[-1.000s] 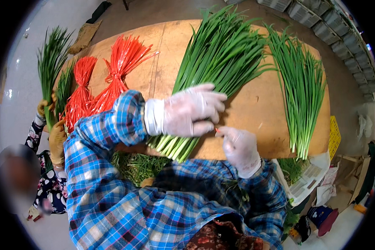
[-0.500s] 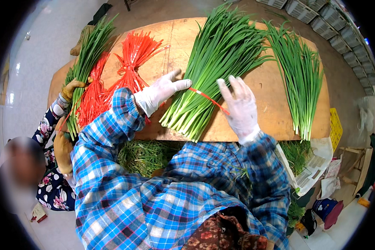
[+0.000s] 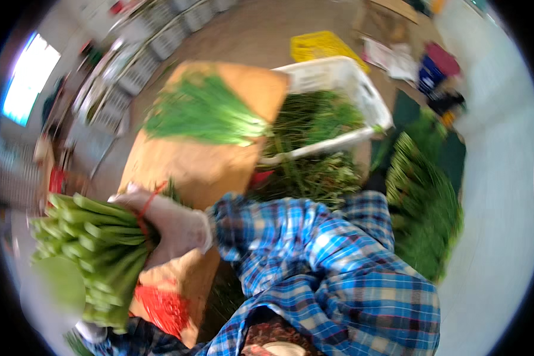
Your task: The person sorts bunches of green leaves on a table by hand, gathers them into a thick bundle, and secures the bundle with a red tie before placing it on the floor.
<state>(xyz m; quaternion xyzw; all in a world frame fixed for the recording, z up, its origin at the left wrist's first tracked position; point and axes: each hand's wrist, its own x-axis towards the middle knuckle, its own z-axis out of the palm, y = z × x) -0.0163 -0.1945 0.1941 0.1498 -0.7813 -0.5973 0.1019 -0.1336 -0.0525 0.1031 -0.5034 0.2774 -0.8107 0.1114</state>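
A thick bunch of garlic chives (image 3: 95, 237) is lifted at the left of the view, its pale cut stem ends facing me and a red plastic strip (image 3: 142, 215) around it. My right hand (image 3: 175, 228), in a whitish glove, is closed around the bunch beside the strip. My left hand (image 3: 92, 332), also gloved, is at the bunch's lower edge, with most of its fingers hidden behind the stems. Another pile of chives (image 3: 210, 113) lies loose at the far end of the wooden table (image 3: 184, 160). Motion blurs much of the picture.
Red plastic strips (image 3: 163, 308) lie on the table's near part. A white crate (image 3: 332, 139) of green trimmings stands beside the table, a yellow crate (image 3: 323, 47) behind it. More greens (image 3: 424, 202) lie to the right along the wall (image 3: 498, 148). Stacked crates (image 3: 139, 74) stand far left.
My view has swung right. The bunch has gone from lying on the table to being held up, its stem ends now toward me. Both hands have moved with it to the left of the view.
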